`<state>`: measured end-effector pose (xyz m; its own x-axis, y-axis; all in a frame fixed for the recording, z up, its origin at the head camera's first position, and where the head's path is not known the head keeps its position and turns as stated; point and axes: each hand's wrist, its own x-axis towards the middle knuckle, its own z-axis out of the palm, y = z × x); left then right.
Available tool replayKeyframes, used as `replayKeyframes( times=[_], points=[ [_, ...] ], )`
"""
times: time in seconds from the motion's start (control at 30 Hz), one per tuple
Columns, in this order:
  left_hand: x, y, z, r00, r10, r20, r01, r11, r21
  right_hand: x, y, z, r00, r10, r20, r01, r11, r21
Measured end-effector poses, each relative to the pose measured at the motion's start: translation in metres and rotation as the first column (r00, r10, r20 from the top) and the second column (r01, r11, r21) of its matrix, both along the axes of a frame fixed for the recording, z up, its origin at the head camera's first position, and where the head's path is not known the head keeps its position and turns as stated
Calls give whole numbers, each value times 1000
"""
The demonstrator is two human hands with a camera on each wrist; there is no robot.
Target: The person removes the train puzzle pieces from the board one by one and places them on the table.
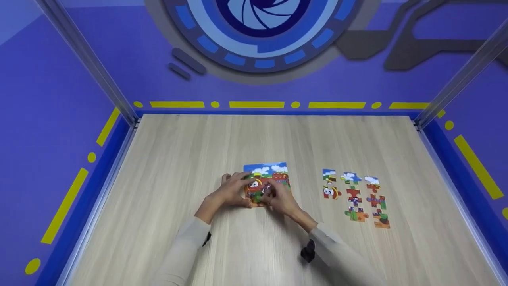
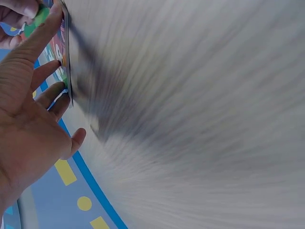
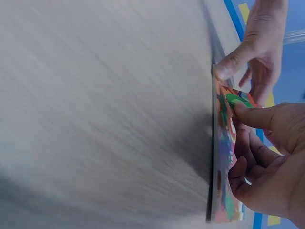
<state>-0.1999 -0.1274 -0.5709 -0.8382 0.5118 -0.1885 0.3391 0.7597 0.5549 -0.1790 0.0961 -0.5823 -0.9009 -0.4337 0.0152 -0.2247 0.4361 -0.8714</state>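
Note:
A flat jigsaw puzzle board (image 1: 274,167) with a bright picture of sky, clouds and a red cartoon train lies on the table in the head view. My left hand (image 1: 232,190) steadies it from the left, with fingers on its side and the thumb at the near left corner. Over the near part of the board, my right hand (image 1: 282,198) pinches a puzzle piece between thumb and fingers. Green and orange show on that puzzle piece (image 3: 234,99) in the right wrist view, where it is tilted up from the board. Both hands cover part of the picture.
To the right of the board, several loose puzzle pieces lie face up in three rough columns, among them an eyed face piece (image 1: 329,192), a red piece (image 1: 353,194) and a cloud piece (image 1: 372,180). Blue printed walls (image 1: 258,93) enclose the wooden table (image 1: 190,139).

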Motion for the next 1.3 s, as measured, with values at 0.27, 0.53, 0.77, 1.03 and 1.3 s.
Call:
replayKeyframes(
  times=[0.27, 0.53, 0.77, 1.03, 1.3],
  points=[
    [-1, 0, -2, 1000, -1, -9, 1, 1000, 0, 6, 23, 10, 999, -51, -13, 51, 999, 0],
    [-2, -1, -1, 1000, 7, -4, -7, 1000, -12, 10, 57, 12, 999, -45, 10, 45, 998, -38],
    [-1, 0, -1, 1000, 1, 5, -1, 1000, -15, 16, 88, 15, 994, -102, 48, 103, 995, -9],
    [-2, 1, -2, 1000, -4, 18, 4, 1000, -26, 24, 130, 15, 988, -155, 13, 155, 988, 12],
    [-1, 1, -1, 1000, -3, 22, 3, 1000, -25, 35, 167, 17, 978, -207, -19, 208, 977, 47]
  ],
)
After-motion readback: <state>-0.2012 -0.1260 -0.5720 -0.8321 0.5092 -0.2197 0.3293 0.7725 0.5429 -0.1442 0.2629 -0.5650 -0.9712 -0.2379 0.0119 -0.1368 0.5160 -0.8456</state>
